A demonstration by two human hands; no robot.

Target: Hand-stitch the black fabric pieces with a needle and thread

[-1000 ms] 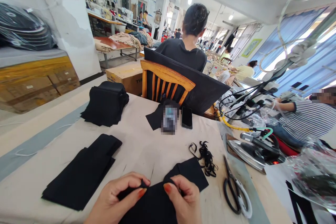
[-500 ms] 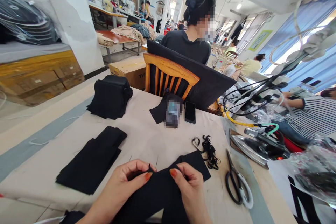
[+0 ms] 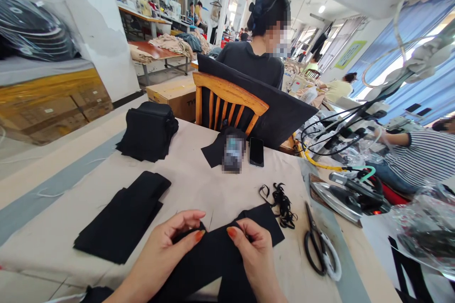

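My left hand [image 3: 174, 244] holds an edge of a black fabric piece [image 3: 209, 255] between its thumb and curled fingers, with the index finger raised off the cloth. Along the same edge, my right hand [image 3: 256, 246] pinches the fabric between thumb and fingers. Part of the piece hangs toward me below the hands. Beyond my right hand lies more flat black fabric [image 3: 270, 222], beside a tangle of thin black strips [image 3: 282, 208]. Left of my hands is a low stack of black fabric pieces [image 3: 122, 218].
A taller black stack [image 3: 147, 130] stands at the back left. Scissors [image 3: 316, 246] and an iron [image 3: 337, 199] lie to the right. A phone [image 3: 256, 151] rests near the far edge, before a wooden chair [image 3: 231, 94] where a person sits. Cables [image 3: 330, 137] hang at the right.
My left index finger has lifted and straightened away from the fabric edge. My right hand stays almost where it was, and the view has shifted slightly.
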